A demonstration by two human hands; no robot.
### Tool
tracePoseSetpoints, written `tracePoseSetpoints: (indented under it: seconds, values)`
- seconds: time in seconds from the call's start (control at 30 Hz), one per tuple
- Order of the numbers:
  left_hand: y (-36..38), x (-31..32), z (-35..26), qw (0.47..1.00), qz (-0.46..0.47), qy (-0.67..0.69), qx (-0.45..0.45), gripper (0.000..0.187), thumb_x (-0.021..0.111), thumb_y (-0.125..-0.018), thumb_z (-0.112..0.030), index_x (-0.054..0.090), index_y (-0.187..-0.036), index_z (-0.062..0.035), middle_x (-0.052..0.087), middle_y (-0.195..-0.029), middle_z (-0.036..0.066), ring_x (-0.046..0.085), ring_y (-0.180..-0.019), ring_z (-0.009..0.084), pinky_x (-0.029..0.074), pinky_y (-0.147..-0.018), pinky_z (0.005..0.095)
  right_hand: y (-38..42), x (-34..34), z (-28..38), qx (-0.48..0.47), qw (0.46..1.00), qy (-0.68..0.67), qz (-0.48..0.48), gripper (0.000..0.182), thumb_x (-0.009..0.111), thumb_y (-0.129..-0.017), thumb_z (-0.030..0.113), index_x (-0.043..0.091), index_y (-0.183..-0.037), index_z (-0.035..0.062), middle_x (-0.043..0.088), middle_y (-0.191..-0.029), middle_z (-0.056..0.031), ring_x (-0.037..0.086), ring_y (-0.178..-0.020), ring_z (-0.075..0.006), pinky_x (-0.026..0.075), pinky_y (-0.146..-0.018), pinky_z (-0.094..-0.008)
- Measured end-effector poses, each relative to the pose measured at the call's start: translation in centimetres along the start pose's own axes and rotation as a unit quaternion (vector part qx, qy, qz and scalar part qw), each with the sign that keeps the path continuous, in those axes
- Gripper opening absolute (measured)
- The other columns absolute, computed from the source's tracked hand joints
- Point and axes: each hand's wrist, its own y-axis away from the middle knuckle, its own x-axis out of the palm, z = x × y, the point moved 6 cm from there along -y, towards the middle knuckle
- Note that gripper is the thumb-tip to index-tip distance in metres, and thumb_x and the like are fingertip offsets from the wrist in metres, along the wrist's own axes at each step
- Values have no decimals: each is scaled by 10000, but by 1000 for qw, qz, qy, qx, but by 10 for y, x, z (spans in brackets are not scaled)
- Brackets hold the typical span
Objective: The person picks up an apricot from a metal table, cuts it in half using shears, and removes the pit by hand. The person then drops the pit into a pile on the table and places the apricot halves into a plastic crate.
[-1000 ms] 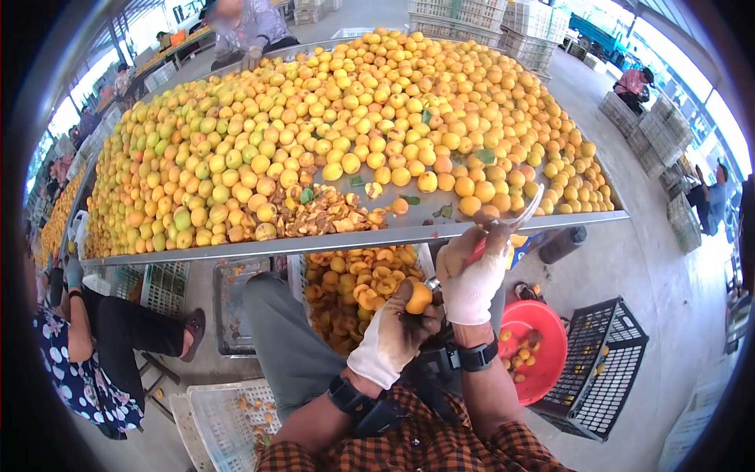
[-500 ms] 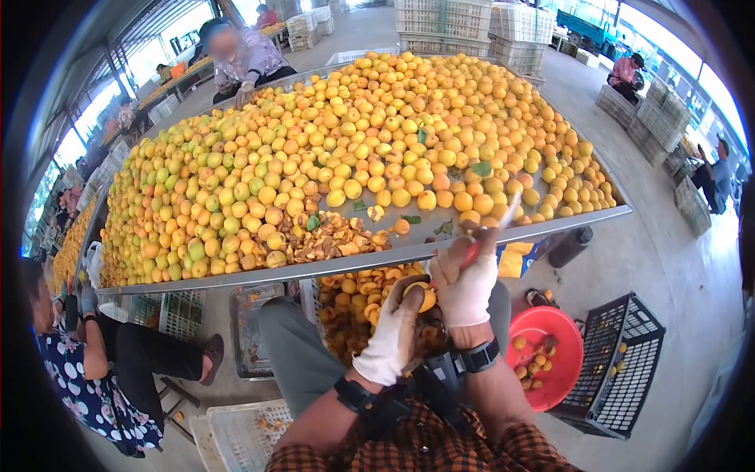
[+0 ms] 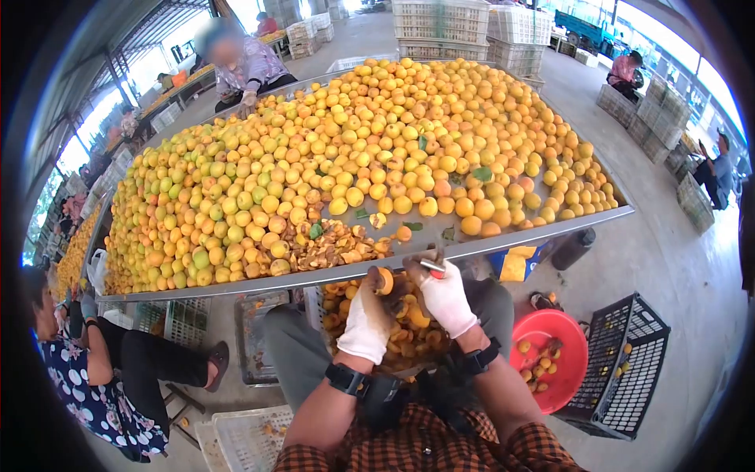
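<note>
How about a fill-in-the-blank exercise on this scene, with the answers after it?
The left hand, in a white ____, holds a yellow-orange fruit.
The metal tool is in the ____ hand.
The round basin beside the black crate is ____ in colour.

Missing words: glove; right; red.

Concrete floor (image 3: 629,275) pale | crates (image 3: 440,23) stacked beyond table's far edge (image 3: 330,77) | roof (image 3: 169,35) slatted | daylight at open sides
</note>
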Motion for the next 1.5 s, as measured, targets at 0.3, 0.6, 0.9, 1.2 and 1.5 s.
tracePoseSetpoints:
  seconds: [0.3, 0.6, 0.9, 1.2, 1.5]
  values:
    - [-3, -7, 32, 971, 167, 147, -91, 302, 449, -955, -280, 495, -1142, -46, 580, -1081, 151, 563, -1036, 269, 472, -880, 444, -20, -1, 58, 194, 950, -185, -157, 357, 524, -961, 298, 489, -1110, -24, 358, -530, 11, 318, -381, -91, 303, -373, -266]
    - [22, 12, 54, 986, 41, 145, -73, 265, 453, -969, -394, 480, -947, -131, 537, -878, 93, 536, -694, 222, 486, -647, 333, -5, 0, 56, 148, 972, -98, -152, 237, 511, -969, 212, 524, -1075, 0, 415, -549, -2, 331, -360, -78, 289, -341, -258]
    - [28, 21, 58, 987, 20, 138, -82, 306, 393, -985, -392, 459, -863, -120, 519, -748, 79, 471, -595, 180, 390, -511, 271, -2, -1, 47, 112, 978, -80, -155, 135, 562, -925, 132, 610, -980, 18, 523, -645, -13, 423, -446, -49, 315, -388, -214]
    - [49, 22, 47, 976, 27, 151, -155, 252, 424, -967, -277, 454, -782, -108, 480, -710, 66, 426, -554, 142, 337, -486, 240, 10, -14, 11, 338, 826, -418, -170, 232, 515, -963, 311, 538, -1008, 84, 272, -531, 69, 223, -374, -74, 226, -369, -244]
    - [32, -6, -4, 998, 55, -10, -25, 376, 430, -807, 87, 521, -1146, -50, 587, -888, 84, 550, -665, 139, 473, -599, 235, -11, -25, 36, 262, 964, -33, -18, 104, 584, -886, 118, 610, -880, 17, 565, -682, 20, 514, -573, -80, 401, -518, -207]
